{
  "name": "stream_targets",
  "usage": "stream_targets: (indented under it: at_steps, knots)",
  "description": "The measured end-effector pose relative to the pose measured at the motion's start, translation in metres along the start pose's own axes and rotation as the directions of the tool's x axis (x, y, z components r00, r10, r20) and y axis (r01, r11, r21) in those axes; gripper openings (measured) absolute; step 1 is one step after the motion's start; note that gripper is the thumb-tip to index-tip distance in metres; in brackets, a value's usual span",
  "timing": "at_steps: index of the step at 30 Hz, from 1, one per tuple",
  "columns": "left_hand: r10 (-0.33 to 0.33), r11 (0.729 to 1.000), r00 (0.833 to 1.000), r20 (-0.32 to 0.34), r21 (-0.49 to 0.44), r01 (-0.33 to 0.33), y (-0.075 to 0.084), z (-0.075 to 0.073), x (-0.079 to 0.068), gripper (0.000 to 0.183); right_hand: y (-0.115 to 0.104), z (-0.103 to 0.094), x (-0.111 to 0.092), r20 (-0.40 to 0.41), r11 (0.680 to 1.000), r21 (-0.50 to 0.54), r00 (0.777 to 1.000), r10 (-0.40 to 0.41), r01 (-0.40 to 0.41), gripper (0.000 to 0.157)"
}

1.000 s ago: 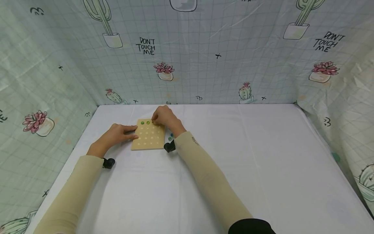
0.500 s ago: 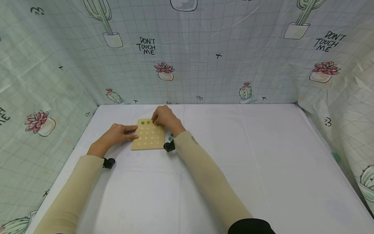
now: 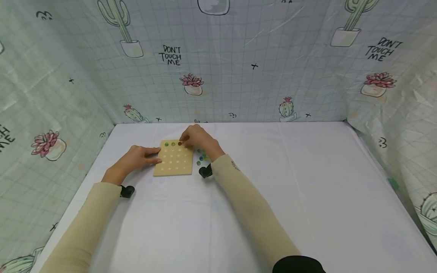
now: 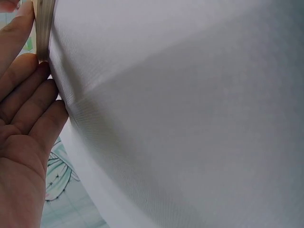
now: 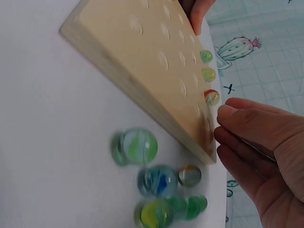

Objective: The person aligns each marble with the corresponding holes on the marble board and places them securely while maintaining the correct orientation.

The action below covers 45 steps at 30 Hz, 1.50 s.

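The right hand (image 3: 198,136) is over the far edge of the board; its fingers are loosely bent, with nothing visible between them. The thumb tip is just beside an orange-red marble (image 5: 212,97); whether the two touch cannot be told. The left hand (image 3: 138,154) has its fingers extended, thumb and forefinger apart, both touching the left edge of the board.

The wooden board (image 3: 175,158) lies flat, bearing rows of shallow hollows. Its far row holds, from the left, a green marble (image 5: 206,56), a yellow-green marble (image 5: 208,74) and the orange-red one. Loose marbles, including a pale green marble (image 5: 140,146) and a blue marble (image 5: 161,183), lie near the right side of the board.

Both arms wear beige sleeves (image 3: 246,201). The table (image 3: 191,227) has a white covering; a cactus-print backdrop (image 3: 225,87) stands behind.
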<state>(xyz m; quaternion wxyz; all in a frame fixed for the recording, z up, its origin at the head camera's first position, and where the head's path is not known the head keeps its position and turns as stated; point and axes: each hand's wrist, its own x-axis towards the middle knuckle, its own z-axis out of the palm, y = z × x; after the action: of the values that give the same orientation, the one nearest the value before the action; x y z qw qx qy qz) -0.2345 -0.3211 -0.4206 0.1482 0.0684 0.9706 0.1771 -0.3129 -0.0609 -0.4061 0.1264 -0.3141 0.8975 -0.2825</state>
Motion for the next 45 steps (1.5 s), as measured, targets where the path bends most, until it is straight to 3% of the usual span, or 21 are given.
stream_targets:
  at_steps: [15, 26, 45]
  knots:
    - [0.018, 1.0, 1.0, -0.009, 0.005, -0.018, 0.002, -0.001, -0.001, 0.073, 0.016, -0.027, -0.03, 0.035, 0.982, -0.171, 0.996, -0.078, 0.083, 0.029]
    - [0.022, 1.0, 1.0, -0.003, 0.006, -0.022, 0.0, -0.001, 0.001, 0.079, 0.03, -0.037, -0.057, 0.047, 0.979, -0.169, 0.993, -0.11, 0.116, 0.031]
    - [0.028, 1.0, 1.0, 0.004, 0.003, -0.028, -0.002, -0.001, 0.0, 0.08, 0.038, -0.034, -0.095, 0.09, 0.975, -0.167, 0.987, -0.131, 0.145, 0.027]
